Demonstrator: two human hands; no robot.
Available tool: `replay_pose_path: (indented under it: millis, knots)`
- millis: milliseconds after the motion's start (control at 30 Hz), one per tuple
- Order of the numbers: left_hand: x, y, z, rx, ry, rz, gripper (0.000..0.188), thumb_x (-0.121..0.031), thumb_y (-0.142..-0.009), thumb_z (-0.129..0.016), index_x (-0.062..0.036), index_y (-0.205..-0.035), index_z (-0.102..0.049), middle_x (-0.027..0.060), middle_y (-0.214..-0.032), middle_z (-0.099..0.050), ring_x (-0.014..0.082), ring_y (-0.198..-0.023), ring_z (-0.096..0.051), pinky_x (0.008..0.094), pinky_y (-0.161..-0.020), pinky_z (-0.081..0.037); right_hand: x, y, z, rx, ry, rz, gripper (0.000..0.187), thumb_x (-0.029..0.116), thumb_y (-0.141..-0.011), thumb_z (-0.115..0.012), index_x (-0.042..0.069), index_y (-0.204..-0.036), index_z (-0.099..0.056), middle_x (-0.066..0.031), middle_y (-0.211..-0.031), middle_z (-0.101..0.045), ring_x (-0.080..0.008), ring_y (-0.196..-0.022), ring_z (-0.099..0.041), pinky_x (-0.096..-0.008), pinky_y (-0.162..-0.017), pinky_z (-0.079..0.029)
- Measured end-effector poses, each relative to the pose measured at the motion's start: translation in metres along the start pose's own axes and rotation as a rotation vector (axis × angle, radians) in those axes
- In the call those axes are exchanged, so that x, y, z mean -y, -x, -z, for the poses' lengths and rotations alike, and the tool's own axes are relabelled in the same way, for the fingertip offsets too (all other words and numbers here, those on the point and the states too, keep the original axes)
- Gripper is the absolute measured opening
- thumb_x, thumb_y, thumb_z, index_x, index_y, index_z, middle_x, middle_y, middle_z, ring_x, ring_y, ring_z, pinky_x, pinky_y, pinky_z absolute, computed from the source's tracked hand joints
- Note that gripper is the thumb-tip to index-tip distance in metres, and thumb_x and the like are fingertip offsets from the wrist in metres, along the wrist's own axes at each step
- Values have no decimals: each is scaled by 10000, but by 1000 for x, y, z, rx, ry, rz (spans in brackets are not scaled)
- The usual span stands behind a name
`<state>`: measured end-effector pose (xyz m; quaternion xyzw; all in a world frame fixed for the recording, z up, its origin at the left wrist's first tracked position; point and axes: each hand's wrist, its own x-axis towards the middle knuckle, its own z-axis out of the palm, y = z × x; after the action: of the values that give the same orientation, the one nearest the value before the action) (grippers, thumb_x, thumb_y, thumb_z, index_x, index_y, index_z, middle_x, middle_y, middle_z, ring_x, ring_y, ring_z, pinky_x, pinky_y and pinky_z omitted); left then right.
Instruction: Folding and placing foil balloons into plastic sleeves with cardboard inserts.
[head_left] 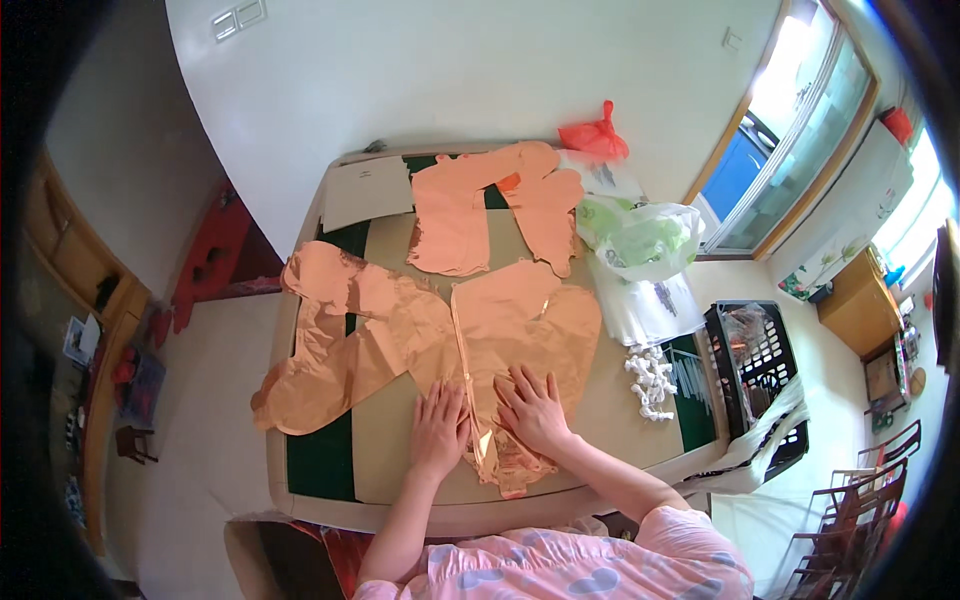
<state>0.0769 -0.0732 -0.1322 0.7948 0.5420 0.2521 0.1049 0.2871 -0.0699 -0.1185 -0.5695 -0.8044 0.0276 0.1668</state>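
A flat, uninflated rose-gold foil balloon [525, 320] lies on the table in front of me. My right hand [533, 410] rests flat on it with the fingers spread. Just left of its upright folded edge, my left hand [440, 430] lies palm down, fingers stretched out, partly on the foil and partly over the tan board. Crumpled foil sticks out between and below my hands. A second shiny foil balloon [365, 330] spreads to the left. Beyond them, matte copper-pink foil pieces [450, 215] lie flat, seemingly stacked. Neither hand grips anything.
A grey card [366, 193] lies at the back left. Along the right are a green-white plastic bag [645, 240], clear packets [655, 312], white plastic pieces [651, 382] and thin clear sticks [690, 380]. A red bag [600, 137] sits behind; a black crate [780, 350] adjoins the table.
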Motion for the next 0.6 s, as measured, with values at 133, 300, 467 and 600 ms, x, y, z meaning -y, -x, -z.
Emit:
replay_pose_path:
  millis: [133,300,467,600]
  knots:
    - [2,1,4,25,-104,-62,456,-267,-911,-571,-152,-1348,-509,150,-1427,-449,337,-1373,-358,563,-1112,-264,-30,-35,5,57,-101,-2,488,317,-902,-592,119,-1338,-504,-164,-1373,-473,-364,-1282,-428,-588,-1063,-293]
    - [-4,2,4,32,-110,-63,418,-303,-912,-564,-143,-1298,-557,142,-1428,-452,340,-1366,-363,578,-1104,-264,-106,-136,-13,-461,43,-179,447,283,-868,-616,14,-1219,-557,-148,-1261,-550,-345,-1182,-505,-478,-1038,-353]
    - [-5,13,-3,10,-182,-44,410,-337,-923,-546,-147,-1286,-565,121,-1433,-453,324,-1373,-360,627,-1080,-260,-106,-157,-33,-329,208,71,206,213,-828,-604,79,-972,-664,-84,-1045,-650,-272,-1076,-562,-438,-978,-396]
    - [-2,16,-2,15,-180,-14,447,-341,-922,-543,-148,-1325,-525,119,-1436,-449,319,-1380,-349,638,-1084,-241,-72,-161,-19,-351,148,-24,89,164,-825,-597,119,-788,-665,-49,-844,-661,-242,-920,-605,-438,-984,-384]
